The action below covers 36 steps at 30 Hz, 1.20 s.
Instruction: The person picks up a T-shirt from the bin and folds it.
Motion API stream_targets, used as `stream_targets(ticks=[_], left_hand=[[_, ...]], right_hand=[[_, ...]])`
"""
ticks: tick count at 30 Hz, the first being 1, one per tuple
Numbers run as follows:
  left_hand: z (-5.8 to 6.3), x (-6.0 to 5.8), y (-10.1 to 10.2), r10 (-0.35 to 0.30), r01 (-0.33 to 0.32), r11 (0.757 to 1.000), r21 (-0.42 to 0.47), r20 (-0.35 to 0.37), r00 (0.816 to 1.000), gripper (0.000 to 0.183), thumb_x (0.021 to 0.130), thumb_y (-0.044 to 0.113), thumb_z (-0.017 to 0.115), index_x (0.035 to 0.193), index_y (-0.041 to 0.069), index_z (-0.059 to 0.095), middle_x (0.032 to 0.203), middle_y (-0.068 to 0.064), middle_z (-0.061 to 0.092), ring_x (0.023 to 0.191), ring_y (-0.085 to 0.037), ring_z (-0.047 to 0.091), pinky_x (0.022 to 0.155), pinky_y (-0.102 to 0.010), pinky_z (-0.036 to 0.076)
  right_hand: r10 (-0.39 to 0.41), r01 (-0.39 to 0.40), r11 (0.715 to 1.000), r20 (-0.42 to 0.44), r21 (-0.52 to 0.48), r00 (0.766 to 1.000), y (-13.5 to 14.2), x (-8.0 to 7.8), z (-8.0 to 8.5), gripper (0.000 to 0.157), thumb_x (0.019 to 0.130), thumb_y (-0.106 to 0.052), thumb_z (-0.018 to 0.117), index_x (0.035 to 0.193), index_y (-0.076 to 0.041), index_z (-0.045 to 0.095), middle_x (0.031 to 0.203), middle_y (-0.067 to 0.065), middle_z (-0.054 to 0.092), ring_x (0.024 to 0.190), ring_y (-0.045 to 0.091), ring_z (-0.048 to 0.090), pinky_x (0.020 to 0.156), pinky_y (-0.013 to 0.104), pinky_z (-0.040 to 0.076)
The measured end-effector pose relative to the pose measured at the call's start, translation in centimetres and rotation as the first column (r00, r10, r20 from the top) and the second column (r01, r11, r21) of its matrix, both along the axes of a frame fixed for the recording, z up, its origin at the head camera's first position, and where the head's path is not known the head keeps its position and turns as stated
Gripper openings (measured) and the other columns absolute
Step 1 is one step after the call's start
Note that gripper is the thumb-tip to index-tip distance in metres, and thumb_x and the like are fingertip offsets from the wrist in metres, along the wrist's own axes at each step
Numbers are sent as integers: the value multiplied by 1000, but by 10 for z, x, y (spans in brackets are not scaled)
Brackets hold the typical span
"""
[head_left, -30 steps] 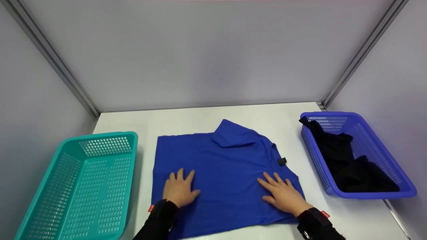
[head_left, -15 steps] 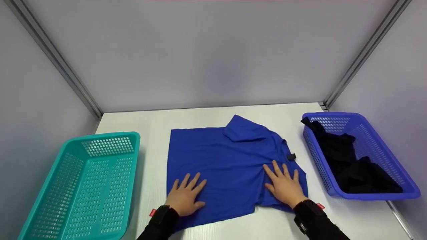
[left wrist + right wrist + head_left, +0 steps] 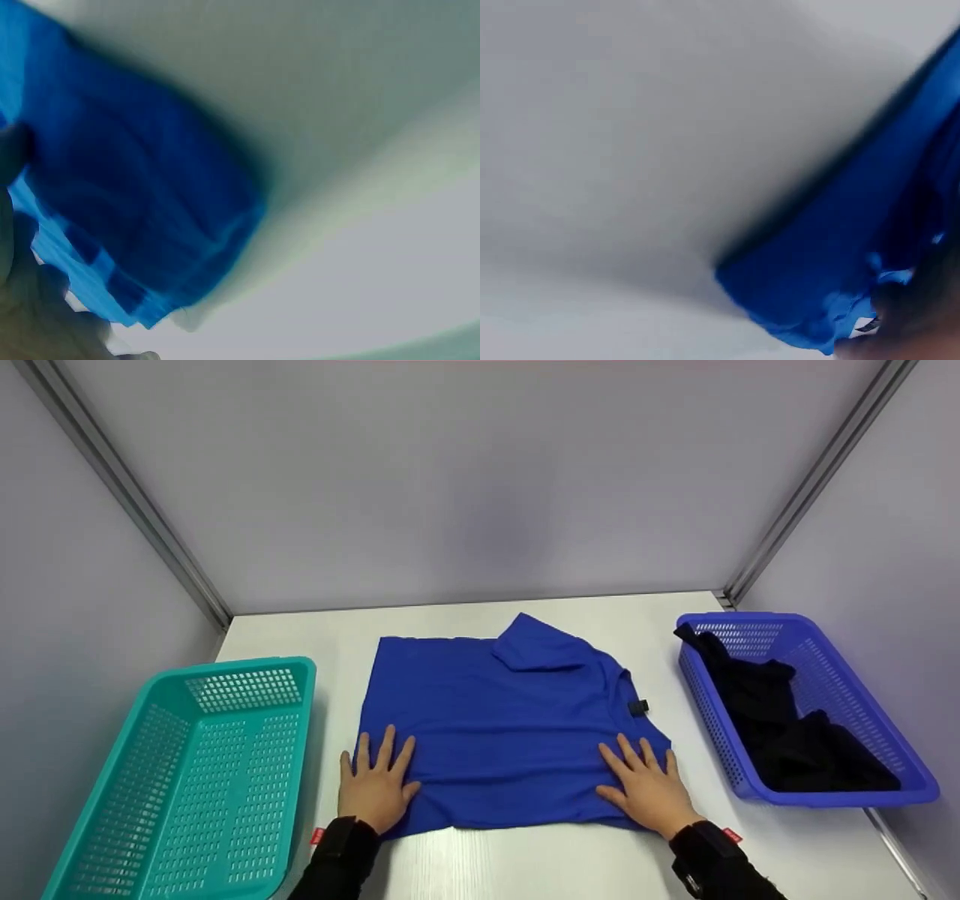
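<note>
A blue shirt lies spread on the white table, its collar folded over at the far edge and a small black tag at its right side. My left hand rests on the shirt's near left corner with fingers spread. Near the right corner, my right hand lies on the cloth, fingers spread as well. Faint creases run across the fabric between the two hands. The left wrist view shows a corner of the blue shirt beside the fingers; the right wrist view shows another shirt corner.
A teal plastic basket stands on the left. To the right, a purple basket holds black cloth. Grey panels enclose the white table at the back and on both sides.
The shirt's near edge has moved away from me and now lies straighter. My left hand has shifted left to the corner; the right hand has shifted slightly and stays on the cloth.
</note>
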<state>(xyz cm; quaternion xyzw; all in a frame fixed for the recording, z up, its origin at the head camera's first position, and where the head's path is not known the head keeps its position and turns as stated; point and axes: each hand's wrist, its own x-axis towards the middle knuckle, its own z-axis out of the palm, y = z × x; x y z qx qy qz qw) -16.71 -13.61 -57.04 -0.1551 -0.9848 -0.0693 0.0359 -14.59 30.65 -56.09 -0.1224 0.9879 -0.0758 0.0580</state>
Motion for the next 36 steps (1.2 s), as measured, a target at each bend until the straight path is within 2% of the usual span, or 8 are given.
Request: stream_targets(ticks=[11, 14, 17, 20, 23, 26, 29, 36], left_hand=[[20, 41, -18, -146, 138, 988, 63, 161, 976, 67, 75, 36, 88, 126, 3, 60, 127, -24, 53, 113, -45, 53, 84, -62, 51], [18, 48, -26, -136, 128, 990, 52, 186, 973, 53, 80, 24, 83, 124, 3, 61, 124, -22, 55, 110, -43, 54, 80, -63, 52], [14, 48, -29, -164, 160, 986, 40, 154, 974, 37, 86, 8, 76, 120, 1, 63, 119, -21, 57, 107, -41, 55, 76, -59, 54], [11, 47, -28, -202, 203, 979, 5, 86, 976, 26, 84, -5, 72, 109, 0, 64, 112, -19, 58, 99, -38, 56, 64, -52, 56], [11, 46, -26, -206, 207, 978, -10, 31, 978, 25, 83, -12, 68, 103, 1, 62, 109, -17, 57, 93, -35, 56, 55, -47, 55], [12, 47, -25, -172, 172, 985, 27, 1, 985, 24, 84, -9, 69, 103, 2, 59, 108, -14, 56, 89, -32, 56, 55, -45, 55], [15, 47, -25, -149, 152, 987, 58, -58, 987, 27, 83, -3, 74, 102, 4, 56, 100, -9, 56, 81, -28, 55, 54, -42, 53], [21, 43, -30, -258, 269, 963, 29, -205, 944, 40, 72, -6, 77, 108, 3, 62, 96, -9, 57, 84, -26, 55, 69, -41, 53]], right_hand=[[169, -167, 956, -13, -241, 986, 44, 40, 10, 69, 79, -31, 89, 139, -12, 61, 140, 17, 51, 141, 57, 35, 105, 80, 25], [174, -201, 966, -170, -160, 970, 50, 48, -1, 49, 76, -16, 90, 121, -14, 69, 119, 6, 57, 120, 41, 58, 101, 67, 42], [151, -219, 967, -403, -128, 903, 51, 51, -14, 35, 73, -7, 91, 101, -17, 72, 106, 3, 61, 100, 30, 64, 92, 50, 52], [110, -237, 951, -500, -197, 859, 47, 53, -16, 29, 73, -6, 90, 93, -17, 73, 111, 7, 69, 105, 32, 66, 100, 28, 47], [69, -213, 934, -441, -287, 895, 42, 54, -10, 33, 80, -5, 85, 111, -10, 75, 129, 12, 69, 121, 35, 64, 111, 27, 37], [68, -168, 939, -317, -299, 946, 38, 54, -8, 61, 84, 4, 77, 141, -13, 64, 151, 13, 55, 136, 43, 51, 113, 53, 37], [111, -179, 955, -272, -237, 956, 35, 53, -12, 71, 81, 11, 75, 145, -18, 62, 157, 16, 47, 141, 52, 41, 104, 74, 35], [44, -260, 911, -552, -320, 832, 28, 45, -12, 34, 74, 19, 76, 98, -5, 73, 124, 15, 72, 123, 48, 60, 117, 40, 36]])
